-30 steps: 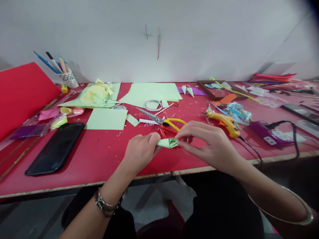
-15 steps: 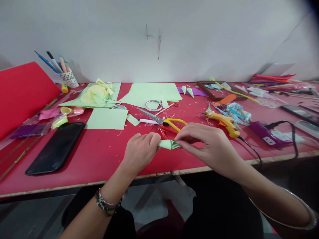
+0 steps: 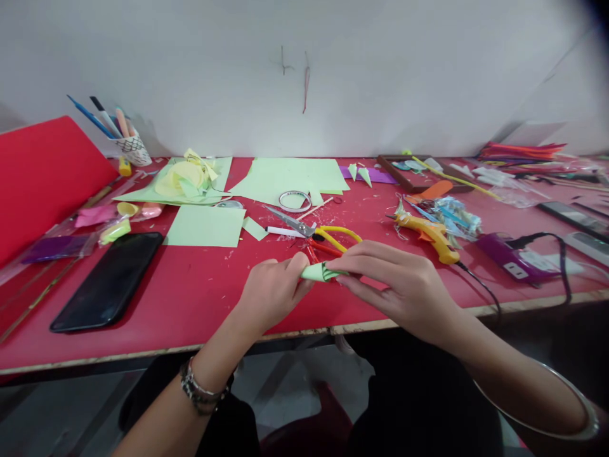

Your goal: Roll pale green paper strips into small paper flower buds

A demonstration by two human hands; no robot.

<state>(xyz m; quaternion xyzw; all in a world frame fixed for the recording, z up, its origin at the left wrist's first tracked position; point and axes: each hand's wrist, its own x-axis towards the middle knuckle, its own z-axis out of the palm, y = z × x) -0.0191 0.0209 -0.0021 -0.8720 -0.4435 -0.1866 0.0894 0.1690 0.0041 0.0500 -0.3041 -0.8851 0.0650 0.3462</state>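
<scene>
A small rolled piece of light green paper [image 3: 314,273] is held between both hands above the red table's front part. My left hand [image 3: 276,289] pinches its left end, fingers curled. At the right end, my right hand [image 3: 394,279] grips the paper between thumb and fingertips, where folded layers show. Just beyond the hands lie scissors [image 3: 304,228] with yellow and red handles, partly hidden by my right hand. A white marker [image 3: 285,231] lies by the blades, and a roll of tape [image 3: 294,201] rests behind them.
Green sheets [image 3: 204,226] and a black phone [image 3: 109,279] lie left, below a pen cup [image 3: 133,149]. Two small green paper cones [image 3: 364,175] sit at the back. On the right are a yellow glue gun [image 3: 425,233], its cord, a purple power box [image 3: 516,257] and a brown tray [image 3: 409,184].
The rolled paper has turned slightly and tilted between my fingers, showing more of its folded end. My right hand's fingers have shifted a little along it. Both hands still hold it.
</scene>
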